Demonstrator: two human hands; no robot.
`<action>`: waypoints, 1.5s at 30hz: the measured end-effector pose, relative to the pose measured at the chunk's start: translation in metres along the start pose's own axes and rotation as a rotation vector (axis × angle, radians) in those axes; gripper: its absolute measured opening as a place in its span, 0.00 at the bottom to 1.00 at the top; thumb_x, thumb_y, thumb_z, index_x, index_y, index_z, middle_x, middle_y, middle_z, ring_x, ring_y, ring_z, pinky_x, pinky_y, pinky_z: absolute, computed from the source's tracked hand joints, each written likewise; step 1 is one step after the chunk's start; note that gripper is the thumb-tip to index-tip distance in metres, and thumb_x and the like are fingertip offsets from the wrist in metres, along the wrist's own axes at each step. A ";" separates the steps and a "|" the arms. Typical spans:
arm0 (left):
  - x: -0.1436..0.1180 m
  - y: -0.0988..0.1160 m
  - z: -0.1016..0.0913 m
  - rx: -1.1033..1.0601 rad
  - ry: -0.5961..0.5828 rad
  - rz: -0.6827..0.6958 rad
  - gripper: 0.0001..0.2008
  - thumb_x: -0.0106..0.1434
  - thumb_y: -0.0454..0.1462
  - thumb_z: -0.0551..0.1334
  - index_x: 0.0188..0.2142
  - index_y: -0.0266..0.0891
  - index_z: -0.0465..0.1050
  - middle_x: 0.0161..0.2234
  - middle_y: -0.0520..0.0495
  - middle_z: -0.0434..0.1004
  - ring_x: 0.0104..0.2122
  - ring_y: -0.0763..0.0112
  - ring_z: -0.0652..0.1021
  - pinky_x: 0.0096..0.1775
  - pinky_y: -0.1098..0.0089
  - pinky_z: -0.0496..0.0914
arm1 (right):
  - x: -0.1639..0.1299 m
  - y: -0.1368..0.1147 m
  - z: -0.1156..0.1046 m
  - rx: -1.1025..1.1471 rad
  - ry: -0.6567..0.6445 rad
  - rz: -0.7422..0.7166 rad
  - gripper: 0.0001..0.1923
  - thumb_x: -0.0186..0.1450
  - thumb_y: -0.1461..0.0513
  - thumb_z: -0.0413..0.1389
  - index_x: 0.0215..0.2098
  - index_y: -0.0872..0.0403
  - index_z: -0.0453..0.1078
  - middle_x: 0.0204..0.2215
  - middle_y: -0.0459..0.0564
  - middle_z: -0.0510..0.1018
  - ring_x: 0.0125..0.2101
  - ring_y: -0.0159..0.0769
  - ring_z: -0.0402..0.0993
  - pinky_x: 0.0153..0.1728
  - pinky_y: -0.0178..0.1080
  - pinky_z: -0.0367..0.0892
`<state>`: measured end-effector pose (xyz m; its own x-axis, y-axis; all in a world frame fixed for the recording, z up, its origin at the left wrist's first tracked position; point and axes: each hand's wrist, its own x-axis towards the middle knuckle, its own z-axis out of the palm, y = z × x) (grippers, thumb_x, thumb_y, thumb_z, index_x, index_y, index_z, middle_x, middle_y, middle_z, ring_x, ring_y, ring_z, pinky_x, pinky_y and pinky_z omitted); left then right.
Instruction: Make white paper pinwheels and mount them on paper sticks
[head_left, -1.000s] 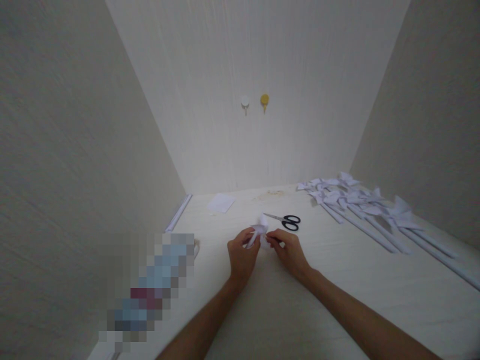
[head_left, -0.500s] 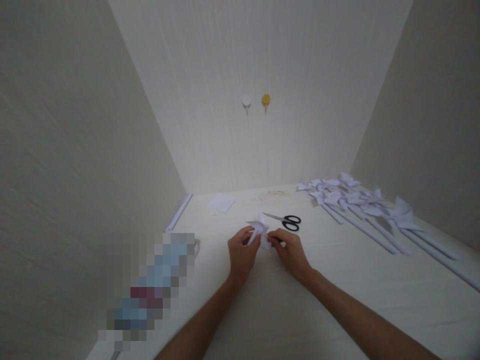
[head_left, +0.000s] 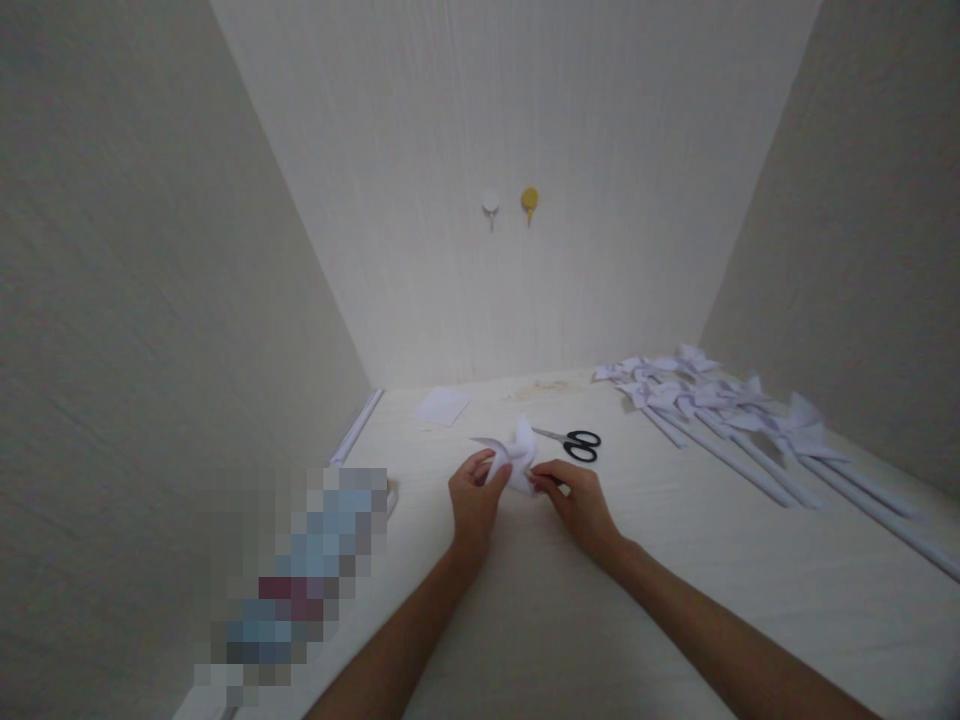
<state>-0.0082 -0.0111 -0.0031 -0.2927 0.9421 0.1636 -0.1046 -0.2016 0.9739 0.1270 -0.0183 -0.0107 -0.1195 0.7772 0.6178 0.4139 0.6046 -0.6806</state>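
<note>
A white paper pinwheel (head_left: 519,452) with curved blades is held just above the tabletop, in front of me. My left hand (head_left: 475,500) is closed on its left side, the thumb lying over the paper. On the other side, my right hand (head_left: 579,502) has thumb and fingers pinched together at the pinwheel's right edge. What sits between those fingertips is too small to make out. Scissors (head_left: 579,445) with black handles lie just behind my right hand, blades towards the pinwheel.
Several finished paper pinwheels (head_left: 806,430) on rolled paper sticks lie along the right. A square paper sheet (head_left: 442,405) and small pale bits (head_left: 546,387) lie at the back. Rolled paper (head_left: 356,428) rests by the left wall; a blurred-out item (head_left: 322,545) is nearer. Two hooks (head_left: 529,198) hang behind.
My left hand has shifted slightly left and the pinwheel's blades have spread and turned more into view. My right hand stays almost where it was, still pinched.
</note>
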 end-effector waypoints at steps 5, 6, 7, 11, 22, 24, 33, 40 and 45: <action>-0.002 0.003 0.001 -0.001 -0.016 -0.014 0.18 0.41 0.35 0.64 0.34 0.32 0.68 0.26 0.45 0.76 0.26 0.68 0.76 0.30 0.71 0.68 | 0.001 -0.002 0.000 -0.038 -0.001 -0.008 0.07 0.56 0.67 0.50 0.27 0.56 0.70 0.23 0.49 0.74 0.25 0.32 0.69 0.27 0.34 0.64; -0.002 0.004 0.001 0.001 -0.021 -0.014 0.17 0.41 0.35 0.64 0.33 0.32 0.68 0.26 0.45 0.76 0.26 0.68 0.76 0.30 0.71 0.68 | 0.001 -0.003 0.000 -0.038 0.001 -0.007 0.07 0.56 0.67 0.50 0.28 0.56 0.70 0.23 0.49 0.74 0.25 0.32 0.69 0.27 0.33 0.64; -0.003 0.005 0.002 0.004 -0.029 -0.013 0.17 0.41 0.35 0.64 0.33 0.32 0.68 0.26 0.46 0.77 0.26 0.68 0.76 0.29 0.71 0.68 | 0.001 -0.002 0.000 -0.037 0.003 -0.006 0.07 0.56 0.67 0.50 0.28 0.56 0.70 0.23 0.49 0.74 0.24 0.32 0.69 0.27 0.33 0.64; -0.005 0.008 0.003 0.027 -0.068 0.022 0.15 0.43 0.34 0.63 0.32 0.32 0.67 0.25 0.46 0.77 0.25 0.69 0.76 0.28 0.72 0.68 | 0.000 -0.001 0.000 -0.033 -0.001 0.001 0.07 0.56 0.67 0.50 0.28 0.56 0.70 0.22 0.48 0.74 0.23 0.31 0.68 0.26 0.33 0.63; -0.011 0.012 0.003 0.124 -0.112 0.147 0.10 0.45 0.34 0.62 0.30 0.33 0.68 0.25 0.48 0.76 0.24 0.70 0.75 0.26 0.75 0.68 | 0.000 -0.004 -0.001 -0.061 -0.002 0.009 0.07 0.55 0.67 0.49 0.26 0.56 0.70 0.19 0.47 0.72 0.20 0.30 0.66 0.24 0.31 0.61; -0.011 0.011 0.003 0.163 -0.116 0.170 0.10 0.46 0.34 0.62 0.30 0.33 0.69 0.25 0.48 0.76 0.24 0.70 0.75 0.27 0.75 0.68 | 0.000 -0.004 -0.002 -0.076 0.005 -0.010 0.07 0.55 0.68 0.49 0.25 0.56 0.69 0.20 0.47 0.72 0.20 0.30 0.66 0.23 0.32 0.61; -0.008 0.009 0.000 0.310 -0.155 0.225 0.11 0.46 0.34 0.60 0.32 0.34 0.70 0.26 0.48 0.76 0.25 0.70 0.75 0.27 0.75 0.68 | 0.000 -0.002 -0.003 -0.086 -0.006 -0.076 0.09 0.56 0.69 0.48 0.23 0.56 0.69 0.21 0.49 0.71 0.24 0.31 0.66 0.26 0.32 0.61; -0.009 0.012 -0.001 0.297 -0.176 0.206 0.11 0.46 0.33 0.60 0.32 0.33 0.70 0.25 0.48 0.76 0.25 0.71 0.75 0.27 0.75 0.68 | 0.001 0.000 -0.002 -0.085 -0.058 -0.047 0.09 0.57 0.68 0.48 0.24 0.56 0.68 0.21 0.47 0.70 0.23 0.31 0.65 0.25 0.32 0.60; -0.008 0.011 -0.001 0.294 -0.193 0.204 0.11 0.47 0.33 0.60 0.32 0.33 0.70 0.26 0.48 0.76 0.25 0.70 0.75 0.27 0.75 0.68 | 0.001 0.002 -0.003 -0.080 -0.052 -0.053 0.08 0.57 0.68 0.48 0.25 0.56 0.68 0.22 0.47 0.71 0.24 0.31 0.66 0.27 0.32 0.60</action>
<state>-0.0078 -0.0214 0.0063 -0.0927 0.9292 0.3579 0.2218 -0.3311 0.9171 0.1301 -0.0173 -0.0102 -0.1887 0.7539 0.6293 0.4760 0.6307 -0.6129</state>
